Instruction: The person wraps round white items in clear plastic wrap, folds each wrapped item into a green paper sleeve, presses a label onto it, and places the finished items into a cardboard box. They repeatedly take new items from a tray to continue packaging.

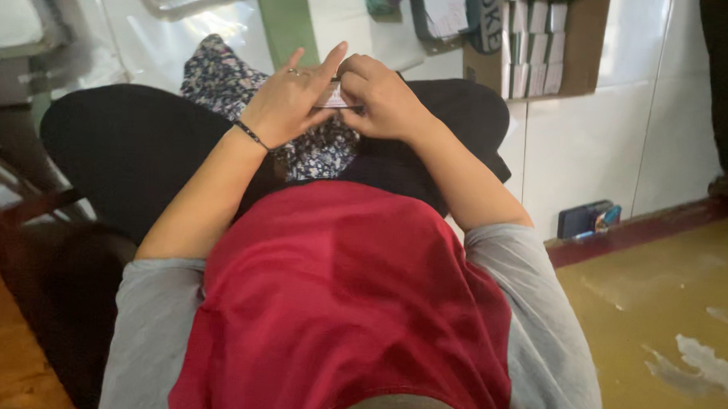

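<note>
My left hand (291,101) and my right hand (381,96) meet over my lap, both pinching a small flat pale packet (334,97) between fingers and thumbs. A ring sits on one left finger and a thin dark band on the left wrist. The packet is mostly hidden by my fingers. Under the hands lies a floral patterned cloth (223,83) on my black-trousered knees (132,140). A red cloth (344,301) hangs down my front.
A cardboard box (535,45) with several small flat packs stands on the white tiled floor ahead. A green strip (286,20) lies beside it. A dark small box (583,219) sits by a step edge at right. Wooden furniture stands at left.
</note>
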A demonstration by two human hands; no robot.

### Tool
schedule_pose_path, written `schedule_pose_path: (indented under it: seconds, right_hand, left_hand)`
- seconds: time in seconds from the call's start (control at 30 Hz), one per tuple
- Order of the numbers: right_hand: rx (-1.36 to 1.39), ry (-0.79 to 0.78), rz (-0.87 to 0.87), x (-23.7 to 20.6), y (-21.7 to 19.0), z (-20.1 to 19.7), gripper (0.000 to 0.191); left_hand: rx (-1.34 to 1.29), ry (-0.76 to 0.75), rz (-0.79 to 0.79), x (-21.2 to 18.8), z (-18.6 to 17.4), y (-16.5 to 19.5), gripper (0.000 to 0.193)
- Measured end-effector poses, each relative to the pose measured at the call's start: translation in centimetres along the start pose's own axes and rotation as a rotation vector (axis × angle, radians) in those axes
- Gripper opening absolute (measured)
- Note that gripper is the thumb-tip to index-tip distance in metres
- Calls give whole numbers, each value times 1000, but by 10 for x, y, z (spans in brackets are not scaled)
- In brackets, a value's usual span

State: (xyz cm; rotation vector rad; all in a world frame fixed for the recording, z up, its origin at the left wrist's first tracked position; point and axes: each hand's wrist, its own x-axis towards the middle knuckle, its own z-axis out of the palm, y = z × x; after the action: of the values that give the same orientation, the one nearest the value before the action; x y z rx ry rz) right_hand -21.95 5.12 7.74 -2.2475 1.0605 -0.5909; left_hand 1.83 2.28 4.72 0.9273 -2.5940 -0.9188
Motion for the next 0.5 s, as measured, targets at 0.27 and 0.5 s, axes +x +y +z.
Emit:
schedule_pose_path:
  seconds: [0.27,0.5]
  right_hand:
    - [-135,626,406,-86,171,-88,32]
    - [-220,532,1026,-130,265,-128,16]
  left_hand:
    - [185,-87,29,21,66,-37,110]
    - [312,-223,53,36,123,-59,100]
